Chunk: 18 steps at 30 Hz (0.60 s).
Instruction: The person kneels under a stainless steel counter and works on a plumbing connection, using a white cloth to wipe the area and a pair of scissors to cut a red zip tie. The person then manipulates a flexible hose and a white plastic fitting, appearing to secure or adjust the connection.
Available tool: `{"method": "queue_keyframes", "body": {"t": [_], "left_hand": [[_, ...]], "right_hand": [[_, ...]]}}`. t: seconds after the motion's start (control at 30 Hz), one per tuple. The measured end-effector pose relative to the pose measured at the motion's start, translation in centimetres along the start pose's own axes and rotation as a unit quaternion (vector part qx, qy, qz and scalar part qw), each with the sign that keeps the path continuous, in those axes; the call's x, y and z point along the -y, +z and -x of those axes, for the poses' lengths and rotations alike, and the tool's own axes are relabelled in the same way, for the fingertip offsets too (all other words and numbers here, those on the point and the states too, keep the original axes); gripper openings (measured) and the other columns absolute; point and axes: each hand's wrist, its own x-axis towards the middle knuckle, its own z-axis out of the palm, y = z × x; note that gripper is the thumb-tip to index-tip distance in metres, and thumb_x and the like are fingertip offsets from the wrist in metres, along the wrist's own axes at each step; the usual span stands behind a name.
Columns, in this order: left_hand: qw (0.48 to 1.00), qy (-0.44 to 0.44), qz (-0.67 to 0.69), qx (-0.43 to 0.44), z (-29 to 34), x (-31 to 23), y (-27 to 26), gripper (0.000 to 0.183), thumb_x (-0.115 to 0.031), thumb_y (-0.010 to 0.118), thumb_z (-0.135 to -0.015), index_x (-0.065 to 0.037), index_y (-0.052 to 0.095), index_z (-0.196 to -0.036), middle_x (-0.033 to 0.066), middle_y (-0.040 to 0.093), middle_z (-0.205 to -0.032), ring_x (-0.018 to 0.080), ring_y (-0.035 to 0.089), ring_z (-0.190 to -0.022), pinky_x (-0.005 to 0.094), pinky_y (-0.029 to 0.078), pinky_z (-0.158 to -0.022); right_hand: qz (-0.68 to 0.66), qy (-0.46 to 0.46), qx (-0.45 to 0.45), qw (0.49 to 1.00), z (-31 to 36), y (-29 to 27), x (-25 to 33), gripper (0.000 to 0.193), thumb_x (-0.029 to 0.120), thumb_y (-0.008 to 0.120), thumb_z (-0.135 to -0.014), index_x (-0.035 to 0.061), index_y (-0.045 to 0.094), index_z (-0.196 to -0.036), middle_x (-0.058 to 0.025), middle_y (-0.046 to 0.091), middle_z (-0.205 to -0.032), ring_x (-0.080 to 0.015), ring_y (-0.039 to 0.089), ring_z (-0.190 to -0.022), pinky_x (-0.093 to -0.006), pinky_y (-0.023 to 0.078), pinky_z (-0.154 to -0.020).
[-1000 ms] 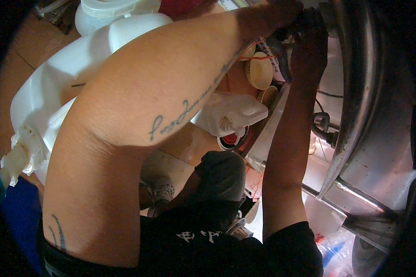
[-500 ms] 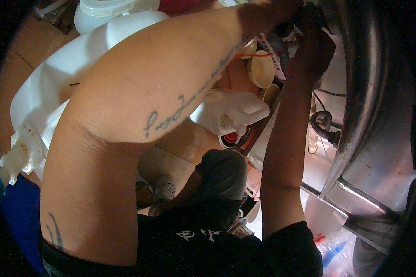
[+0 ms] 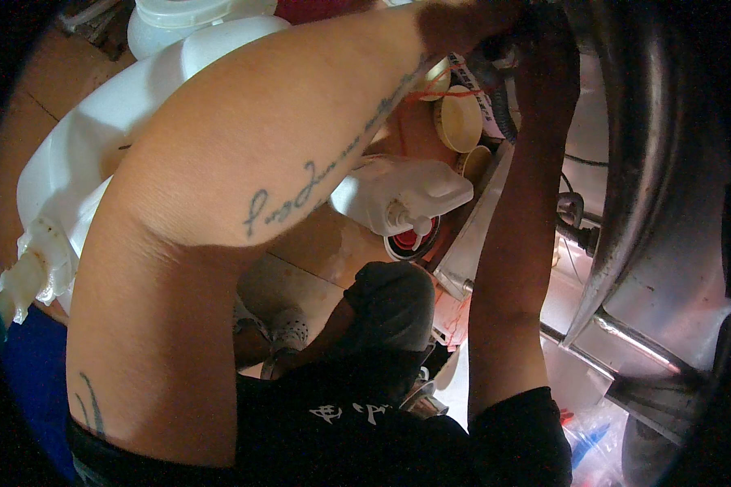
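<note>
Hose (image 3: 502, 112) runs near left hand (image 3: 489, 23) and right hand (image 3: 547, 61), grips too dark to tell.

Dark cursive lettering (image 3: 284, 204) was tattooed along my left forearm (image 3: 292, 130), white characters (image 3: 371, 415) stood on my black shirt (image 3: 333, 446), and tiny dark print marked a pale, slanting strip (image 3: 487, 112).

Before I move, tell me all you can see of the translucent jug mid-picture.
The jug is translucent, whitish and plastic-looking, with a rounded right end and a round, yellowish neck; a small white piece juts beside the neck. Whether it stands upright or tilts is unclear. The left forearm crosses in front of its left side. The jug's lower edge overlaps a dark round container in view; contact cannot be told. The left hand and right hand are away from it.
</note>
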Motion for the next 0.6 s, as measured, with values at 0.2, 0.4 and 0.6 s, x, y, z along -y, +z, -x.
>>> {"method": "queue_keyframes", "body": {"t": [0.2, 0.4, 0.6], "left_hand": [[1.0, -0.001, 0.008, 0.004, 0.1, 0.1, 0.1, 0.027, -0.019, 0.063, -0.088, -0.01, 0.071, -0.112, 0.0136, 0.067, -0.107, 0.0294, 0.065, -0.095, 0.0402, 0.052, -0.078], [1.0, -0.011, 0.015, 0.008, 0.3, -0.1, 0.3, 0.027, -0.02, 0.062, -0.089, -0.009, 0.07, -0.112, 0.0136, 0.067, -0.107, 0.029, 0.065, -0.095, 0.0398, 0.052, -0.078], [0.999, -0.023, 0.022, 0.016, -0.1, -0.4, 0.7, 0.027, -0.02, 0.062, -0.089, -0.008, 0.07, -0.113, 0.0136, 0.067, -0.107, 0.0286, 0.065, -0.095, 0.0394, 0.053, -0.077]], "right_hand": [[-0.137, 0.099, 0.034, 0.985, -0.5, -3.6, 3.8, 0.034, 0.009, 0.064, -0.09, 0.0124, 0.063, -0.123, -0.0124, 0.065, -0.125, -0.0329, 0.06, -0.117, -0.0425, 0.048, -0.103], [-0.165, 0.156, 0.137, 0.964, -2.1, -5.0, 4.6, 0.035, 0.008, 0.062, -0.09, 0.012, 0.062, -0.124, -0.0137, 0.063, -0.126, -0.0344, 0.06, -0.117, -0.0428, 0.048, -0.1], [-0.161, 0.171, 0.076, 0.969, -2.1, -4.8, 7.2, 0.033, 0.007, 0.062, -0.089, 0.0092, 0.063, -0.122, -0.0151, 0.064, -0.125, -0.0334, 0.061, -0.115, -0.0422, 0.05, -0.098]]}}
